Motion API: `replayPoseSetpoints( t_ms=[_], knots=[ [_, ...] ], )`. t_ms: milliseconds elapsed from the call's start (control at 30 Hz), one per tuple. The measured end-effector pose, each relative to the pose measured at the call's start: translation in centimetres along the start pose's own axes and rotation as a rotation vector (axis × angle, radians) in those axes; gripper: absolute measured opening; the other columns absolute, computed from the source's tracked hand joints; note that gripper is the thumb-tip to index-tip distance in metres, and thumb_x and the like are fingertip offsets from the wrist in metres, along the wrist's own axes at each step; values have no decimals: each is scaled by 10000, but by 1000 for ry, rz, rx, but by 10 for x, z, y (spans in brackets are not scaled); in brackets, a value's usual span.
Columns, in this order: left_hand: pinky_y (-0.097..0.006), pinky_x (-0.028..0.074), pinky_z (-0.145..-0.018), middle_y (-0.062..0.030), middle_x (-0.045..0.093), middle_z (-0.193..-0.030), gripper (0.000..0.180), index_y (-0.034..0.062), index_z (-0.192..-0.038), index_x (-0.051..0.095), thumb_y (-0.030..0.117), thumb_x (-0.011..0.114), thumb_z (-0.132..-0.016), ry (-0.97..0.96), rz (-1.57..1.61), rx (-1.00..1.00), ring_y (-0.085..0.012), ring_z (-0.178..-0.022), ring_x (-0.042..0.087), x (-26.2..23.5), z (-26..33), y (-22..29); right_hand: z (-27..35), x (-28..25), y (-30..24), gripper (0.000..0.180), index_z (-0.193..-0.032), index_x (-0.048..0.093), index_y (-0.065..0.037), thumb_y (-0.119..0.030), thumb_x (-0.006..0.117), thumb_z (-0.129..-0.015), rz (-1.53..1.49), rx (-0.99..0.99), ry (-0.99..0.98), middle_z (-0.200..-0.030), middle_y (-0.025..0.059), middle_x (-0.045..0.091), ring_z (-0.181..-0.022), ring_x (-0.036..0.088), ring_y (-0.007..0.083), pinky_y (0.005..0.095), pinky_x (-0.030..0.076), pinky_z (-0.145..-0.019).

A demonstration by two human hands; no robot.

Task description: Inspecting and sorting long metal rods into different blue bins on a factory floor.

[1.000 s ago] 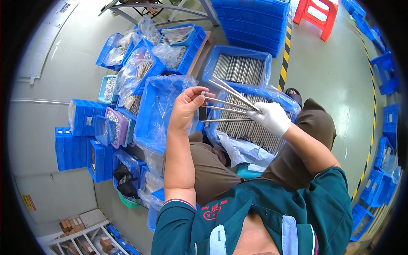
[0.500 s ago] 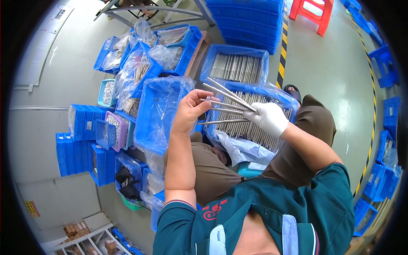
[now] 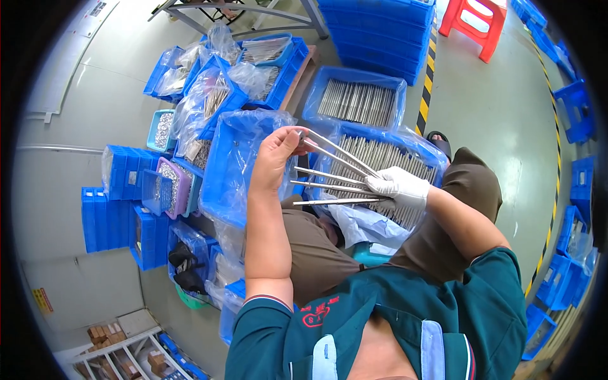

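A teal shirt (image 3: 380, 304) lies nearest, on the near side of the rod crate (image 3: 425, 144), with brown trousers (image 3: 316, 253) showing between the two and along the crate's right side. Over the rod crate, the right hand (image 3: 400, 188), in a white glove, grasps a loose fan of about five slim steel rods (image 3: 342, 189) at one end; their other ends spread out toward the crate's left side, two of them pointing up to the bare left hand (image 3: 278, 155). That hand is above the crate's left edge, thumb and bent fingers drawn together at the upper rod tips; whether it pinches a rod or a small piece there cannot be told. A pale blue sheet (image 3: 373, 223) is bunched at the rod crate's near edge, and many similar rods lie in rows inside it. Left of the rod crate stands a lined blue crate (image 3: 231, 168), and farther left a purple basket (image 3: 183, 196) of small shiny pieces. Beyond the rod crate come a second crate (image 3: 399, 101) of rods, then a tall blue stack (image 3: 375, 38) and, off to its far right, a red stool (image 3: 476, 25).
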State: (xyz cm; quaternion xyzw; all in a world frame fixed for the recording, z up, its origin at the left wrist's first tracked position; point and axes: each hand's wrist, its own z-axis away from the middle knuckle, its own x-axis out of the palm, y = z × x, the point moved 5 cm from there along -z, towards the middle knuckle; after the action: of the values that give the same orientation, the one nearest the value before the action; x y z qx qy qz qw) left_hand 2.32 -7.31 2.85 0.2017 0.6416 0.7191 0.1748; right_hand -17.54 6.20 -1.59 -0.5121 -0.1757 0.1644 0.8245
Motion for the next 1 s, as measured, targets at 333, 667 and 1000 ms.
replayPoseSetpoints(
  t_ms=[333, 667, 1000],
  knots=[
    [-270, 477, -732, -98, 661, -877, 332, 7, -1019, 617, 304, 621, -873, -73, 90, -31, -182, -802, 645, 6, 2, -2, 2, 2, 1, 486, -792, 616, -59, -523, 509, -893, -77, 5, -26, -563, -10, 482, -489, 425, 70, 224, 333, -455],
    [-295, 493, -788, -125, 661, -928, 317, -14, -1047, 583, 188, 685, -825, -239, 156, -33, -194, -853, 645, 8, 2, -2, 1, 4, 6, 424, -848, 643, -65, -479, 558, -882, -2, 4, 32, -592, -11, 486, -504, 421, 79, 237, 339, -472],
    [-271, 495, -729, -113, 660, -866, 274, 0, -998, 583, 209, 667, -842, -201, 95, -37, -180, -760, 648, 13, 5, -3, 2, 9, 8, 438, -864, 648, -40, -470, 565, -879, -11, 44, 39, -597, 14, 505, -529, 457, 115, 271, 378, -512]
  ],
)
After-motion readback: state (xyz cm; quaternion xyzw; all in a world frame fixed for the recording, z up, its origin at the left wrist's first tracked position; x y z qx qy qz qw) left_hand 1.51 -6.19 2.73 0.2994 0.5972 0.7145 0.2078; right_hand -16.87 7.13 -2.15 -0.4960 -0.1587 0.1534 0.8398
